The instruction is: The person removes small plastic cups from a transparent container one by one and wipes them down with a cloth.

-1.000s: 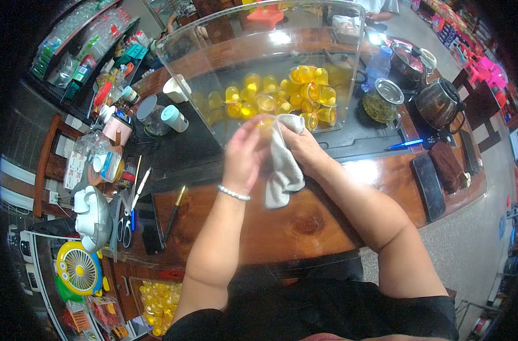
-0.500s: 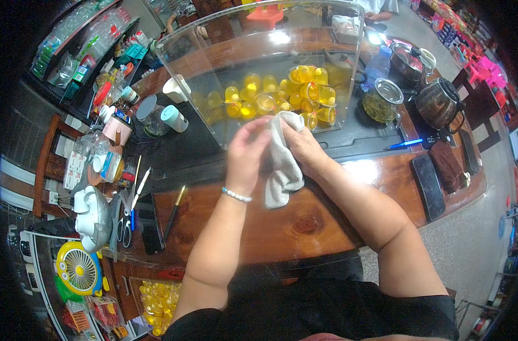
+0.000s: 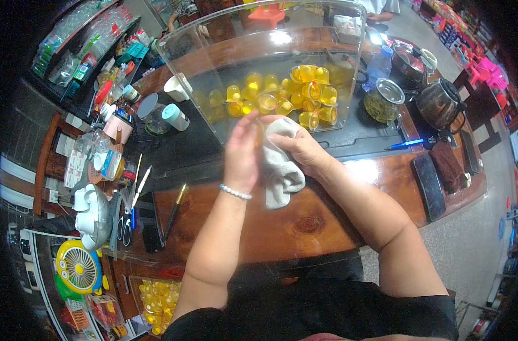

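The right hand (image 3: pixel 303 150) is closed on a grey cloth (image 3: pixel 282 173), which hangs below it over the near part of the wooden surface (image 3: pixel 259 238). The left hand (image 3: pixel 242 152), with a beaded bracelet (image 3: pixel 235 192) at its wrist, is raised just beside the cloth. Its fingers are blurred; a yellowish patch shows between the hands, but I cannot tell whether the left one grips anything. The hands are close together, at the near side of a clear box (image 3: pixel 354 74).

Inside the box, yellow capsules (image 3: pixel 313 91) lie heaped toward the right, some on their sides. More sit in a tub (image 3: pixel 158 304) at the near left, below the surface.

Right of the box stand a bottle (image 3: pixel 378 63), a glass jug (image 3: pixel 383 102) and a dark pot (image 3: pixel 438 101). Nearer are a blue pen (image 3: pixel 404 144) and a phone (image 3: pixel 428 188). On the left are a tumbler (image 3: pixel 175 117), scissors (image 3: pixel 124 228) and a black pen (image 3: pixel 174 216).
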Available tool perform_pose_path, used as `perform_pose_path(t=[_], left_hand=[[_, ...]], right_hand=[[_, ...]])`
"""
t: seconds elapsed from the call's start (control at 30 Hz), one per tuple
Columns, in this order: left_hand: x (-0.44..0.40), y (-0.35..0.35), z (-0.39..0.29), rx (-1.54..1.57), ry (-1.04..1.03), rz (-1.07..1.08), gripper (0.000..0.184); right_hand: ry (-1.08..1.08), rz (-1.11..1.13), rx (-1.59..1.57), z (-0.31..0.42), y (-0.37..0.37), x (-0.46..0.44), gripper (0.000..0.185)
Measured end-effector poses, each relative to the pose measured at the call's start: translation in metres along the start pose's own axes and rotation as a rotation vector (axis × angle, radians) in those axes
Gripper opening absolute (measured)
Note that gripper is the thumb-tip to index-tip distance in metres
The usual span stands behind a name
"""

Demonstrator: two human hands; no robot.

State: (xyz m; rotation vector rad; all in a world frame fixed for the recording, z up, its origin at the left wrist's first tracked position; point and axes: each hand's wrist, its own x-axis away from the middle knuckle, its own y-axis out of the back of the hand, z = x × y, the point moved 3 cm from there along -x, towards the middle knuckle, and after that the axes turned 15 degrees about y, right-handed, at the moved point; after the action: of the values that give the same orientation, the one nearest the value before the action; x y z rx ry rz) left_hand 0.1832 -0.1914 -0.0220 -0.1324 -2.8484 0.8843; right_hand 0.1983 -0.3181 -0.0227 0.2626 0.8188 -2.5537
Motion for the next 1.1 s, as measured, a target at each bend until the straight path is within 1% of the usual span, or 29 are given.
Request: perform_pose_path(t=[0.1, 0.2, 0.23, 0.33, 0.43, 0.53, 0.57, 0.63, 0.73, 0.97, 1.1], left_hand=[[-0.002, 0.004, 0.004, -0.059, 0.012, -0.029, 0.026], [-0.002, 0.005, 0.007, -0.160, 0.093, -0.100, 0.029], [0.000, 0.006, 0.008, -0.239, 0.054, -0.112, 0.032], [-0.001, 0.009, 0.005, -0.325, 0.049, -0.106, 0.032], [0.004, 0.003, -0.002, -0.221, 0.110, -0.142, 0.032], [0.006, 0.000, -0.003, -0.220, 0.068, -0.143, 0.034], [0.006, -0.001, -0.004, -0.222, 0.051, -0.130, 0.034], [0.007, -0.004, -0.005, -0.227, 0.017, -0.105, 0.036], [0.006, -0.004, -0.004, -0.216, 0.013, -0.057, 0.037], [0.009, -0.008, -0.007, -0.206, 0.036, -0.037, 0.039], [0.007, -0.004, -0.006, -0.216, 0.009, -0.028, 0.039]], right_hand=[[0.038, -0.061, -0.008, -0.001, 0.000, 0.001, 0.035], [-0.050, -0.156, 0.120, -0.004, 0.010, -0.001, 0.028], [-0.015, -0.170, 0.098, -0.001, 0.008, 0.000, 0.024], [-0.037, -0.191, 0.125, -0.004, 0.010, 0.000, 0.025], [-0.031, -0.225, 0.054, -0.005, 0.011, -0.001, 0.025], [-0.053, -0.287, -0.054, -0.001, 0.009, -0.003, 0.026], [-0.060, -0.276, -0.021, -0.005, 0.014, -0.004, 0.026], [-0.085, -0.289, -0.060, -0.005, 0.014, -0.003, 0.026], [-0.091, -0.296, -0.062, -0.007, 0.018, -0.003, 0.027], [-0.094, -0.333, -0.086, -0.009, 0.021, -0.004, 0.027], [-0.095, -0.313, -0.201, -0.010, 0.019, -0.004, 0.027]])
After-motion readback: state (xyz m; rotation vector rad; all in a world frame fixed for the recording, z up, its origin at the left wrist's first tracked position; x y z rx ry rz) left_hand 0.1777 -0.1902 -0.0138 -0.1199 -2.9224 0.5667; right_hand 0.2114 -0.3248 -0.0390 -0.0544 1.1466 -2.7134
